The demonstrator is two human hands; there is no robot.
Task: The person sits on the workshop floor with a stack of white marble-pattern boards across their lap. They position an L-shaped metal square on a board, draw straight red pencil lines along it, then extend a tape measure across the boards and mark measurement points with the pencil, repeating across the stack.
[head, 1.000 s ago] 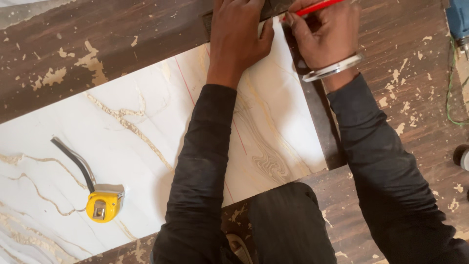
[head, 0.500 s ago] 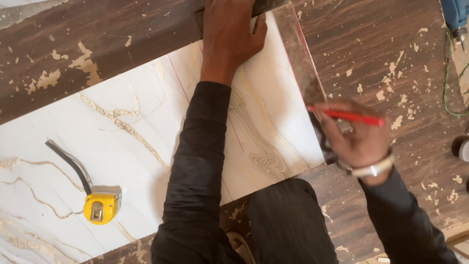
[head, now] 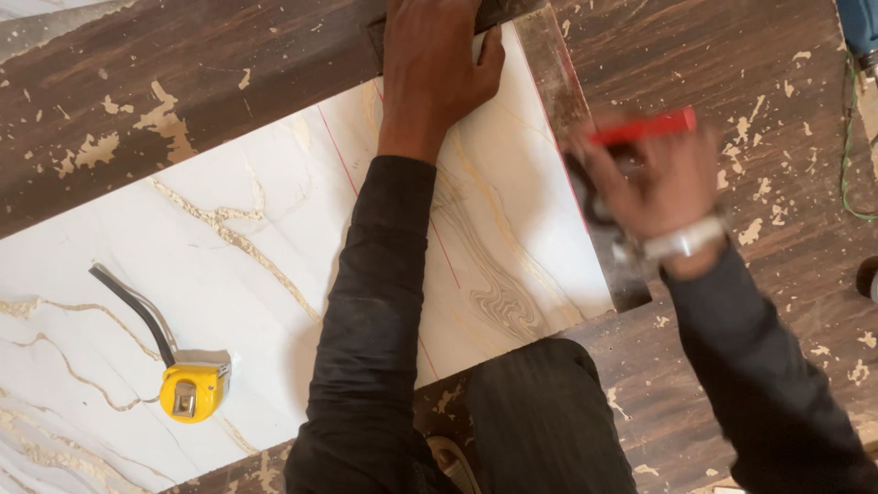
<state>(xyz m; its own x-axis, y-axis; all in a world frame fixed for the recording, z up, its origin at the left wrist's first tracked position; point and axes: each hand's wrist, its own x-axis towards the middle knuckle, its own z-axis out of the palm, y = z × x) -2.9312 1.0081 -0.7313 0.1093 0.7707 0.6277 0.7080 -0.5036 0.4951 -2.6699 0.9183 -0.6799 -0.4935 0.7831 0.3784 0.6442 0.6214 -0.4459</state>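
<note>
Pressing flat near the far edge of the glossy white marble-patterned slab [head: 274, 274] with gold veins, the left hand [head: 430, 73] pins a dark metal square ruler [head: 558, 82], fingers spread. The right hand [head: 654, 187], blurred, grasps a slim red pencil [head: 645, 126] just beside the ruler's blade. A yellow tape measure [head: 190, 391] lies on the slab, well apart, over the scuffed dark wooden surface [head: 165, 73].
</note>
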